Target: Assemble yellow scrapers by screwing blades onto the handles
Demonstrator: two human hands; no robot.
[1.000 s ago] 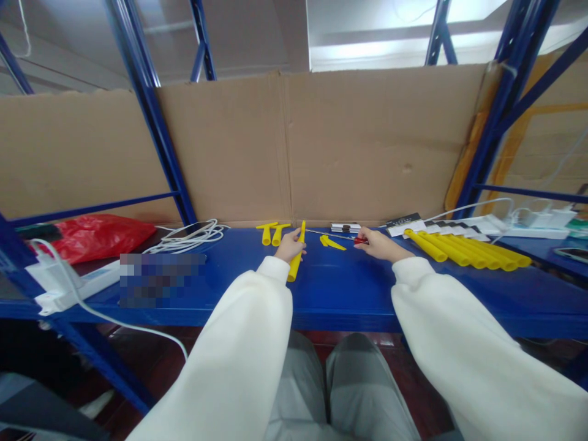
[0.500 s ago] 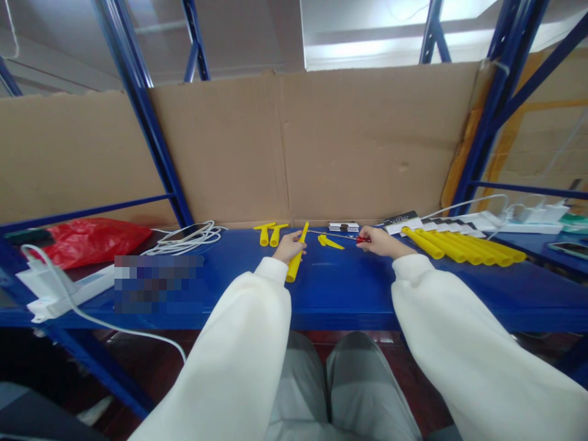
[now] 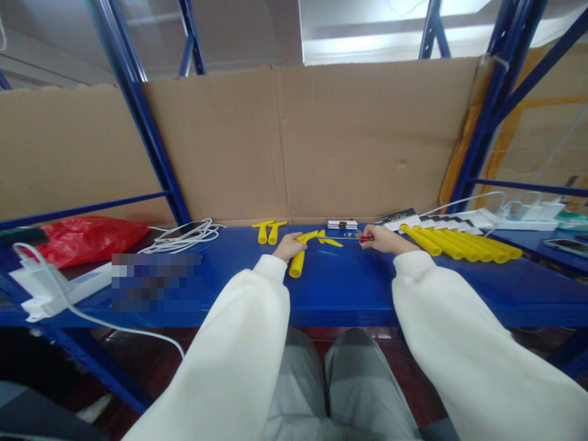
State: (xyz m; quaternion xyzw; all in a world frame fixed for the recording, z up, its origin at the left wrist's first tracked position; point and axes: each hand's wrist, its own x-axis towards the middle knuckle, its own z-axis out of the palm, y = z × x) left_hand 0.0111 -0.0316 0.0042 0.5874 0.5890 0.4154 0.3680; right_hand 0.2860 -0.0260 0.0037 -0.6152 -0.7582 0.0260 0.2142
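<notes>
My left hand (image 3: 288, 246) is closed round a yellow tube (image 3: 297, 263) with a flat yellow piece at its top. My right hand (image 3: 377, 237) grips the red handle of a screwdriver (image 3: 366, 239); its thin shaft points left, with the tip close to the yellow top piece. Whether the tip touches it is too small to tell. Loose yellow pieces (image 3: 331, 242) lie between my hands. Two yellow T-shaped parts (image 3: 267, 233) stand behind my left hand. Several yellow tubes (image 3: 459, 244) lie in a row to the right of my right hand.
A small white stack (image 3: 342, 225) sits by the cardboard wall (image 3: 367, 141). On the left are a red bag (image 3: 96, 239), coiled white cable (image 3: 195, 236) and a power strip (image 3: 87, 285). Blue posts (image 3: 487, 116) rise at both sides; a phone (image 3: 567, 247) lies far right.
The yellow top piece in my left hand has turned from nearly upright to leaning right, towards the screwdriver. My right hand still holds the screwdriver in about the same place.
</notes>
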